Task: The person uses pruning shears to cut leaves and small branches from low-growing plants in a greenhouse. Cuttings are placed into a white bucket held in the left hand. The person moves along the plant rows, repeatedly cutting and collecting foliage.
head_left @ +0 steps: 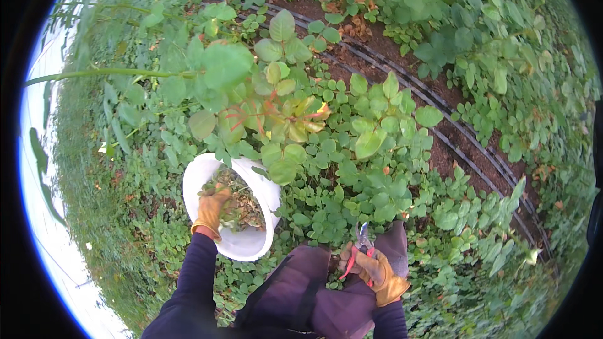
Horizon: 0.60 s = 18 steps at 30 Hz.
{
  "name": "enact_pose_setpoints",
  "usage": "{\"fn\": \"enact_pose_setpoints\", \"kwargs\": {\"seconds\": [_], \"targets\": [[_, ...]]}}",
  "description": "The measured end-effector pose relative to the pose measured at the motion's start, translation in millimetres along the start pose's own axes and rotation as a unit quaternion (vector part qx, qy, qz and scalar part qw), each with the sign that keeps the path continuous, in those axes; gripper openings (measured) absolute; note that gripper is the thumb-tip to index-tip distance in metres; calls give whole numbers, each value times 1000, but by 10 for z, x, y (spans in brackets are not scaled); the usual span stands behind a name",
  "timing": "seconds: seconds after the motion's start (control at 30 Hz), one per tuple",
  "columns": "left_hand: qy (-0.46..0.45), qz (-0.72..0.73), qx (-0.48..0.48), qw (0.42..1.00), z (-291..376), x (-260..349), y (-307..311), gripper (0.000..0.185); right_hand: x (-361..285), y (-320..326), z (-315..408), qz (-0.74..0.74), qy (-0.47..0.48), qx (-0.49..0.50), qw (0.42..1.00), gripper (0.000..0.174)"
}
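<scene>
My left hand (214, 208), in a tan leather work glove, reaches inside a white plastic bucket (267, 183). Cut leaves and stems (246, 207), green and dried brown, lie in the bucket around its fingers. Blur and clippings hide whether those fingers grip anything. In my gloved right hand (377, 273) is a pair of pruning shears (363, 240) with red handles. The metal blades point away from me, slightly apart, above my dark trousers (301, 282).
Rose bushes (377, 193) with dense green leaves surround me. Reddish new shoots (292, 117) and a long green stem (108, 72) stand close to the camera. Black irrigation tubes (414, 85) cross brown soil (428, 146) at the right.
</scene>
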State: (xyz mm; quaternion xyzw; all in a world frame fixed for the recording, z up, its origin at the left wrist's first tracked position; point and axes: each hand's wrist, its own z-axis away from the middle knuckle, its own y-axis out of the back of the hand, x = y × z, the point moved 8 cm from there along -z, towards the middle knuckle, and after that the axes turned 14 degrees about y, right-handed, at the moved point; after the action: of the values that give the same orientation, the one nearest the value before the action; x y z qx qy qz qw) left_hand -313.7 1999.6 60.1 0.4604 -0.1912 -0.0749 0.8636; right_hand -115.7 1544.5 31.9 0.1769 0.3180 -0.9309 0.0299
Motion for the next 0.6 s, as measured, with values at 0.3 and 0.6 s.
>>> {"fn": "enact_pose_setpoints", "kwargs": {"seconds": [0.3,0.6], "targets": [[352,254,1,901,-446,-2141,-651,46,389,41,41,36,-12,34,999,50],[344,379,-29,859,-554,-1959,-376,38,723,75,-42,44,-30,33,998,47]]}}
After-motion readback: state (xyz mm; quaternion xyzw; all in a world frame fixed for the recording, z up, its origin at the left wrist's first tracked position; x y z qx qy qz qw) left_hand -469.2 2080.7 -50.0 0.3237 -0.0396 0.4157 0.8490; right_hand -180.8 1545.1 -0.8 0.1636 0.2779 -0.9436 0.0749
